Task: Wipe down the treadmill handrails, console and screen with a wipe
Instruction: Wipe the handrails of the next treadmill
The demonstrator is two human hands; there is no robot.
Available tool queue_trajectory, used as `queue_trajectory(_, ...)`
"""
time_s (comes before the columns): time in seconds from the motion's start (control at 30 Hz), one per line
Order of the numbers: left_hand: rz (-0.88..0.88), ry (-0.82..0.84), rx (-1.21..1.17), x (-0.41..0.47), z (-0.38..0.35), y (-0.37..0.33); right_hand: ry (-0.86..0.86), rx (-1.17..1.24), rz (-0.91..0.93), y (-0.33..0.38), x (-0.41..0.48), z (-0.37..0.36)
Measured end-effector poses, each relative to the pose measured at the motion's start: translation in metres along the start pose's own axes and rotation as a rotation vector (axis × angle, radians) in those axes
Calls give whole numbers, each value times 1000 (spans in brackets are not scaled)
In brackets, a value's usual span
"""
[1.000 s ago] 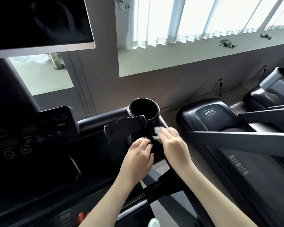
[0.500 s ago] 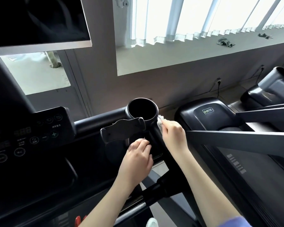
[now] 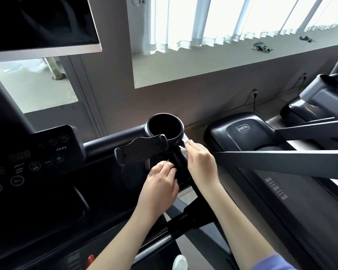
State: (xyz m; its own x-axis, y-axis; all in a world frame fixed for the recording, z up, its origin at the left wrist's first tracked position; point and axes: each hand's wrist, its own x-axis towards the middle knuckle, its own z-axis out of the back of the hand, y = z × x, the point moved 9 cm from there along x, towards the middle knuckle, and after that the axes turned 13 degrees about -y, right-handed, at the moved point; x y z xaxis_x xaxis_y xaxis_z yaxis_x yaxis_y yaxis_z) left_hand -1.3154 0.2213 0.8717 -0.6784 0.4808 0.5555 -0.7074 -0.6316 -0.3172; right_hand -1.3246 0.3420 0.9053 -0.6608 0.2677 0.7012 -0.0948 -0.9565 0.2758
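moved: wipe [image 3: 184, 151] up to cup holder [image 3: 180, 133]
fingers: right hand [image 3: 200, 162] pinches it; left hand [image 3: 160, 184] curled, grip unclear
means: console [image 3: 47, 151] next, probably

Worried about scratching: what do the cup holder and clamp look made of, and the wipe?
Cup holder: black moulded plastic, it seems, semi-gloss; soft highlights on the rim. Clamp: matte dark plastic, probably; dull even sheen. Wipe: thin white soft sheet, crumpled under the right hand; paper or cloth, cannot tell.

You are in a gym.
Your treadmill [image 3: 47, 152] has another treadmill [image 3: 242, 131] right beside it, under a big window [image 3: 222, 18].
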Motion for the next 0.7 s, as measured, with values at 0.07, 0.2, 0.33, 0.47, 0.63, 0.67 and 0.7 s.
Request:
queue_trajectory(0.07, 0, 3, 5, 0, 0, 0, 59, -5, 14, 0, -5, -9)
queue_trajectory(0.2, -3, 12, -5, -1, 0, -1, 0, -59, 165, 8, -49, 30)
queue_trajectory(0.33, -4, 13, -9, 0, 0, -1, 9, -121, 223, 10, -46, 27)
queue_trajectory(0.47, 0, 20, 1, 0, 0, -1, 32, -84, 168, 13, -26, 12)
queue_trajectory(0.63, 17, 18, -19, -1, 3, 0, 83, -143, 346, 21, -85, 45)
queue_trajectory(0.67, 19, 15, -18, 0, 3, -1, 89, -139, 346, 20, -85, 46)
queue_trajectory(0.7, 17, 12, -21, 1, 4, -1, 84, -142, 342, 20, -80, 43)
